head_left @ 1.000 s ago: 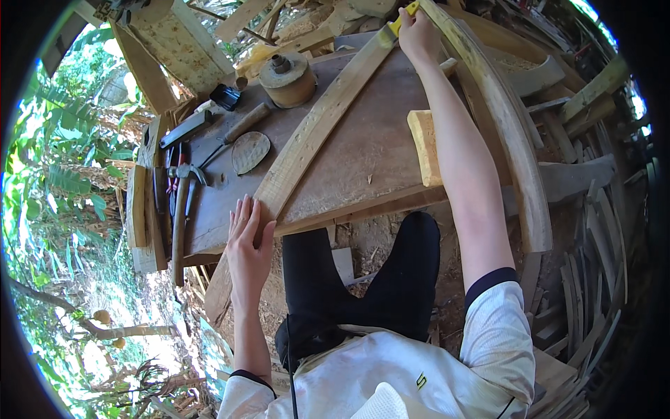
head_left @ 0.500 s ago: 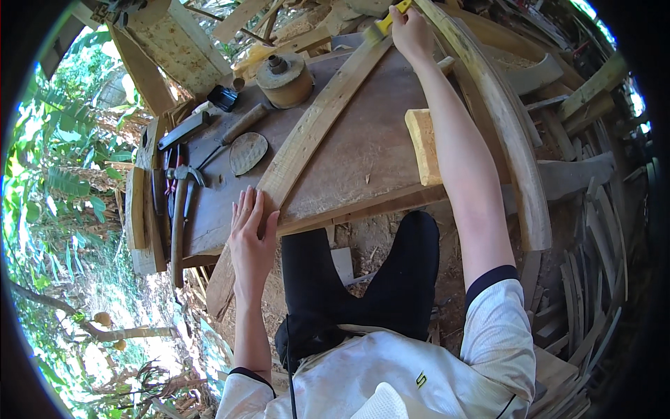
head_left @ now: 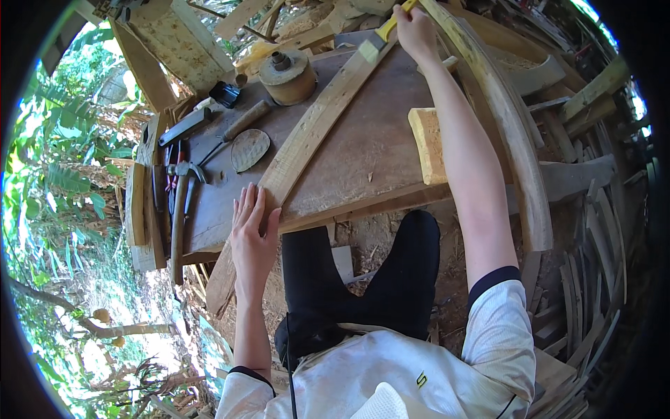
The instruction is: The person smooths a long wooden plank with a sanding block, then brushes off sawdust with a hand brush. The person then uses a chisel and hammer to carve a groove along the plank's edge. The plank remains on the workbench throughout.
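Observation:
A long wooden plank (head_left: 317, 122) lies slantwise across the brown workbench (head_left: 370, 146), its near end jutting past the bench's front edge. My left hand (head_left: 252, 220) rests flat on the plank near that edge, fingers stretched out and holding nothing. At the plank's far end, my right hand (head_left: 417, 35) grips a paintbrush (head_left: 380, 38) by its yellow handle. The pale bristles touch or hover just over the wood; I cannot tell which. A short, curved light wood block (head_left: 427, 146) sits on the bench below my right forearm.
A hammer (head_left: 181, 209) hangs over the bench's left edge, near a mallet-like handled tool (head_left: 244, 122), a round flat disc (head_left: 250, 150) and a round wooden pot (head_left: 287, 77). A long curved beam (head_left: 513, 133) flanks the right side. Wood strips (head_left: 593, 258) pile up beyond it.
My right hand has shifted slightly, and the brush head has moved a little left and nearer along the plank's far end. My left hand stays in place.

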Available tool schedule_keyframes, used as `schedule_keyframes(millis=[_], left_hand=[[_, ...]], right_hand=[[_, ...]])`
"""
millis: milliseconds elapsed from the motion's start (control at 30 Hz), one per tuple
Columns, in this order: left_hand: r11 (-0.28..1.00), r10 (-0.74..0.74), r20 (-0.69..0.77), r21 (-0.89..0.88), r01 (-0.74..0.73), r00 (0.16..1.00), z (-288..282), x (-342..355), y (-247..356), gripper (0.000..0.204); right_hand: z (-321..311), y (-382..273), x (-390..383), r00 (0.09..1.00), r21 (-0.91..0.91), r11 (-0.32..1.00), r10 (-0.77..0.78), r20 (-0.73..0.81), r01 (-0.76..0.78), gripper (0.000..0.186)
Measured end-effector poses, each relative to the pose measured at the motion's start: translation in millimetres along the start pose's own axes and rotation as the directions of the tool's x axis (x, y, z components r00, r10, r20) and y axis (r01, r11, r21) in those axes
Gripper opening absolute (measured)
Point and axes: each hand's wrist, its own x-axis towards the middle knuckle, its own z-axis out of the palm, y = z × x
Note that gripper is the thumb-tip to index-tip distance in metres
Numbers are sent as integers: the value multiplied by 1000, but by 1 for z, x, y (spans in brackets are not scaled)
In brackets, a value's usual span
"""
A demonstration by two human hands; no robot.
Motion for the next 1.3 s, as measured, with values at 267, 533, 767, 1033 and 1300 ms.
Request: schedule_keyframes(millis=[267, 533, 767, 1033, 1300], left_hand=[[1000, 20, -1, -22, -20, 1000, 6, 3, 5, 44], [1000, 15, -1, -3, -15, 1000, 4, 2, 2, 44], [1000, 7, 4, -3, -7, 1000, 5, 2, 3, 45], [1000, 12, -9, 4, -12, 1000, 6, 2, 3, 43], [1000, 0, -9, 17, 1, 1000, 7, 6, 7, 45]], right_hand=[[1, 6, 0, 996, 69, 994, -82, -42, 85, 57], [-10, -4, -1, 987, 136, 983, -134, 88, 122, 43], [-4, 1, 2, 964, 168, 969, -206, 165, 179, 45], [-9, -5, -4, 973, 231, 965, -165, 164, 124, 44], [-3, -5, -4, 985, 195, 967, -172, 20, 165, 42]])
